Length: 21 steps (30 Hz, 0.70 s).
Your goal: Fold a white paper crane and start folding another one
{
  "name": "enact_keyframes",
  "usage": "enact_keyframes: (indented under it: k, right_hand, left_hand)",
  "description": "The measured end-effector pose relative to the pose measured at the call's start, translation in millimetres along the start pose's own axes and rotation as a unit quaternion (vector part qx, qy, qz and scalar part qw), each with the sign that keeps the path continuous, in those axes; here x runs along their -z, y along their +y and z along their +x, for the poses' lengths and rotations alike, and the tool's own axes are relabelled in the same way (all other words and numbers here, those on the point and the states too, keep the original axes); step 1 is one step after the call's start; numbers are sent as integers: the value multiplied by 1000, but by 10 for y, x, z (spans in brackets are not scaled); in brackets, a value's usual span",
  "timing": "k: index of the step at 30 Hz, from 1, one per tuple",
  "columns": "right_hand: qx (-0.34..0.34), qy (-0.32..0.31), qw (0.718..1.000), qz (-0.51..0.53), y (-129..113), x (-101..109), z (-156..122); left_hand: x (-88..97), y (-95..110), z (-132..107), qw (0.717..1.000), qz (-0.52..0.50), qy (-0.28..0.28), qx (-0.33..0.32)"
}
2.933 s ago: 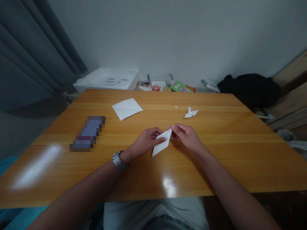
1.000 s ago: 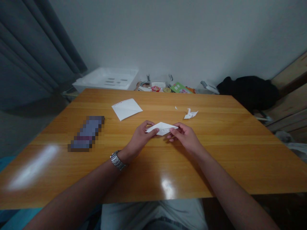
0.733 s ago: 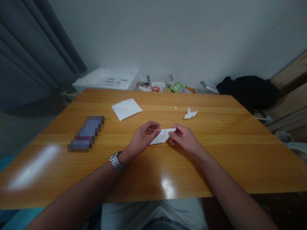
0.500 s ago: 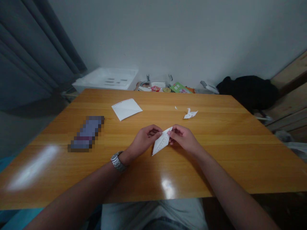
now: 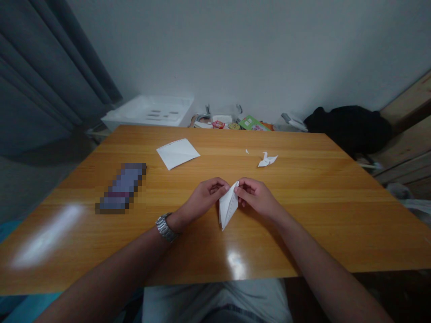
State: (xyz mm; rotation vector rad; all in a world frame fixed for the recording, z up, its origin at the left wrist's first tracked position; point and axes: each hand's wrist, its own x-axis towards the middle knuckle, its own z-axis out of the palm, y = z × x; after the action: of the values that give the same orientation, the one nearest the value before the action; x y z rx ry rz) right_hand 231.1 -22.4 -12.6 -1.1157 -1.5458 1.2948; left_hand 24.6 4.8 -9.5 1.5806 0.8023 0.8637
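Over the glossy yellow-brown wooden desk [image 5: 323, 211], holds a white, diamond-folded paper [image 5: 229, 207], parted at the lower tips, between left fingers [image 5: 220, 192] and right fingers [image 5: 243, 193], clamped on its upper sides.

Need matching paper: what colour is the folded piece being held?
The folded paper is white, with a row of small marks, best seen in the head view.

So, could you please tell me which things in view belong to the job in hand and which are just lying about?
In the job: folded paper, in left hand and right hand; perhaps also the paper bird and loose sheet.
Apparently lying about: pixelated dark object, white tray, black bundle.
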Motion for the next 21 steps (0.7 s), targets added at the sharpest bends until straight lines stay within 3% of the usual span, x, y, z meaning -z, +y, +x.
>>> enact_keyframes:
  k: [6, 21]
  right_hand:
    - [-7, 5, 1000, -8, -3, -19, -15]
    - [-19, 5, 1000, -16, 4, -33, -18]
  left_hand:
    - [-18, -5, -15, 999, -35, -16, 19]
    - [-21, 5, -26, 998, 56, -2, -1]
